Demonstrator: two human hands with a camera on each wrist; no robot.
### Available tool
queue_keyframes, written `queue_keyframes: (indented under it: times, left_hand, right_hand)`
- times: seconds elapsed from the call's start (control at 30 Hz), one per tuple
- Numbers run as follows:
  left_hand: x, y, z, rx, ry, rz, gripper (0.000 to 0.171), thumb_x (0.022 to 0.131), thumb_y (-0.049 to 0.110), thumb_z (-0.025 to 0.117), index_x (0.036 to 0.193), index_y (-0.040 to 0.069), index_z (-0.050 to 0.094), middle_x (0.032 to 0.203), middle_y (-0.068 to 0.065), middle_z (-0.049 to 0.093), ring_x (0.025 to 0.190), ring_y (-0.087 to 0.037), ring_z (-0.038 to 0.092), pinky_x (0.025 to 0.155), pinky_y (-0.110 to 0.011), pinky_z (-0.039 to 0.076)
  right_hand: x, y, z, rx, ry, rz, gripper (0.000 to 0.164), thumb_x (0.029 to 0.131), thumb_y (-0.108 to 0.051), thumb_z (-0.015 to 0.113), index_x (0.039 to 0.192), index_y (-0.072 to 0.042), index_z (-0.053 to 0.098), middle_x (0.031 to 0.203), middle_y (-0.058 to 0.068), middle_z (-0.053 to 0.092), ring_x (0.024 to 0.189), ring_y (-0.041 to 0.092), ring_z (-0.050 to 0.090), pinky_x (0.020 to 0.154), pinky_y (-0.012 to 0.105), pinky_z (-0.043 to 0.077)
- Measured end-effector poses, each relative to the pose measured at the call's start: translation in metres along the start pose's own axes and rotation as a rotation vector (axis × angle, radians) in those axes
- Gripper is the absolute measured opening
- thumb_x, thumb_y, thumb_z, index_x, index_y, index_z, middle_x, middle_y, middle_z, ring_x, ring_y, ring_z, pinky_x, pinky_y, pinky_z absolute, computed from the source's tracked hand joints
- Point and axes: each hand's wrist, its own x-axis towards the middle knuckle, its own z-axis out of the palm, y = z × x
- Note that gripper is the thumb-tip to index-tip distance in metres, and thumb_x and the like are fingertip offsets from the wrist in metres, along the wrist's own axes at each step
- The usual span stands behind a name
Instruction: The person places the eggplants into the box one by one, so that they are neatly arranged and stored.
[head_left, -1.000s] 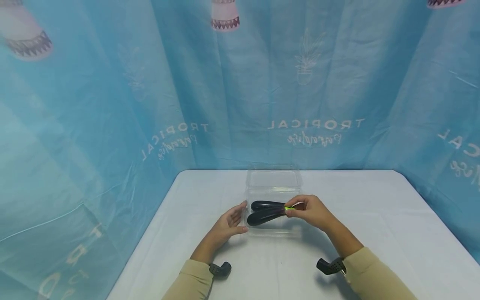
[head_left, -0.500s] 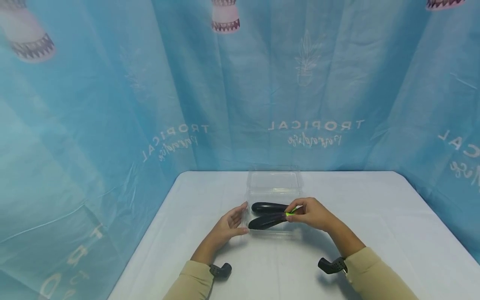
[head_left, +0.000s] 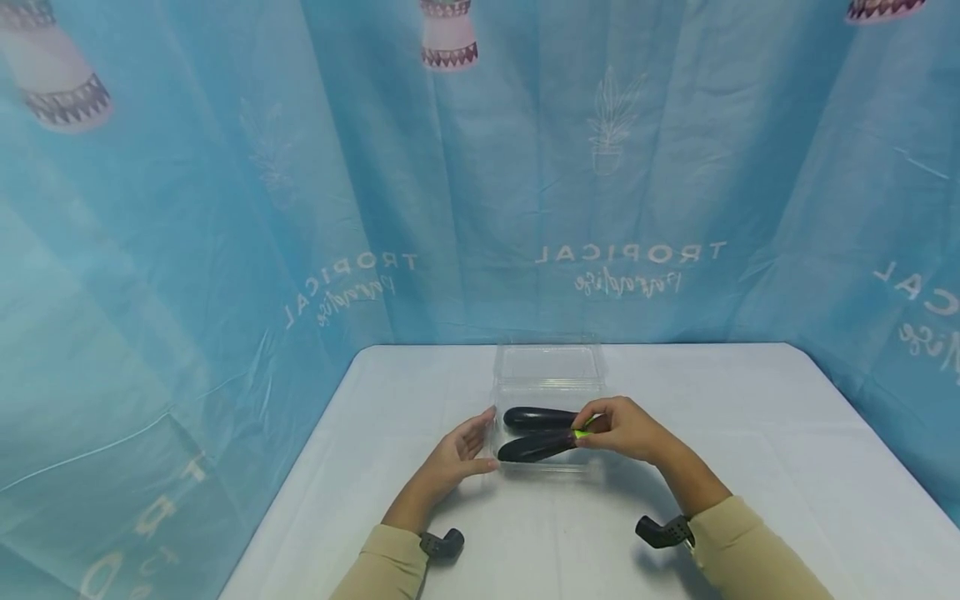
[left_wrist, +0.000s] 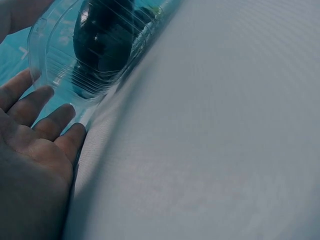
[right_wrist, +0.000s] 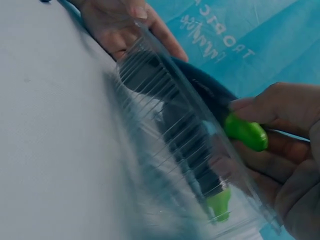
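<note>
Two glossy dark eggplants lie side by side at a clear plastic clamshell box (head_left: pixel 551 467) with its lid (head_left: pixel 549 363) folded back. My right hand (head_left: pixel 626 429) pinches the nearer eggplant (head_left: pixel 534 448) by its bright green cap (right_wrist: pixel 247 132), thumb against fingers. The farther eggplant (head_left: pixel 536 418) rests inside the box; its green cap (right_wrist: pixel 219 206) shows through the wall in the right wrist view. My left hand (head_left: pixel 455 457) stands at the box's left end, fingers spread and slightly bent, thumb near the front corner. In the left wrist view, fingertips are at the box rim.
A white cloth covers the table (head_left: pixel 420 375). Blue curtains (head_left: pixel 480 208) with mirrored lettering hang behind it and at both sides. A black camera mount (head_left: pixel 442 546) is strapped to each wrist.
The nearer eggplant has moved slightly toward the front and down with my right hand, opening a small gap from the farther one. My left hand stays at the box's left end.
</note>
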Motion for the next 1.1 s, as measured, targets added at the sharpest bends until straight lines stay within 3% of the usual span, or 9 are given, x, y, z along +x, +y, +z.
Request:
queue_keyframes:
  times: [0.37, 0.6, 0.73, 0.93, 1.1]
  left_hand:
    - [0.000, 0.000, 0.000, 0.012, -0.003, 0.006, 0.088, 0.087, -0.001, 0.084, 0.162, 0.004, 0.037, 0.169, -0.005, 0.033, 0.154, -0.020, 0.029, 0.122, -0.026, 0.028]
    - [0.000, 0.001, 0.000, 0.004, -0.006, 0.002, 0.087, 0.088, -0.001, 0.084, 0.162, 0.004, 0.037, 0.169, -0.007, 0.033, 0.155, -0.022, 0.028, 0.122, -0.027, 0.027]
    - [0.000, 0.001, -0.001, -0.004, -0.015, 0.001, 0.089, 0.088, -0.001, 0.084, 0.162, 0.004, 0.037, 0.169, -0.005, 0.032, 0.155, -0.021, 0.027, 0.122, -0.028, 0.027]
    - [0.001, -0.001, -0.001, 0.005, -0.010, 0.000, 0.088, 0.088, -0.002, 0.084, 0.162, 0.005, 0.037, 0.169, -0.005, 0.032, 0.155, -0.020, 0.026, 0.122, -0.027, 0.027]
    - [0.001, 0.000, 0.000, 0.010, -0.002, -0.010, 0.087, 0.088, -0.002, 0.083, 0.162, 0.006, 0.038, 0.169, -0.005, 0.032, 0.155, -0.020, 0.027, 0.122, -0.027, 0.027]
  right_hand:
    - [0.001, 0.000, -0.002, 0.074, -0.065, -0.007, 0.020, 0.085, 0.004, 0.084, 0.102, -0.002, 0.076, 0.101, 0.012, 0.075, 0.094, 0.031, 0.075, 0.078, 0.037, 0.065]
    - [0.002, 0.002, -0.001, 0.087, -0.062, -0.032, 0.019, 0.088, 0.006, 0.080, 0.106, 0.002, 0.074, 0.110, 0.029, 0.072, 0.103, 0.042, 0.073, 0.083, 0.034, 0.064]
    - [0.001, 0.003, -0.002, 0.060, -0.047, -0.047, 0.018, 0.090, 0.002, 0.081, 0.107, -0.001, 0.076, 0.108, 0.022, 0.075, 0.101, 0.034, 0.075, 0.083, 0.033, 0.064]
    - [-0.001, 0.008, -0.001, 0.078, 0.032, -0.079, 0.016, 0.094, -0.006, 0.080, 0.109, -0.005, 0.077, 0.108, 0.011, 0.076, 0.100, 0.031, 0.074, 0.084, 0.034, 0.064]
    - [-0.006, 0.014, 0.000, 0.192, 0.163, -0.190, 0.017, 0.098, -0.004, 0.075, 0.115, 0.001, 0.074, 0.114, 0.020, 0.073, 0.107, 0.036, 0.072, 0.092, 0.042, 0.062]
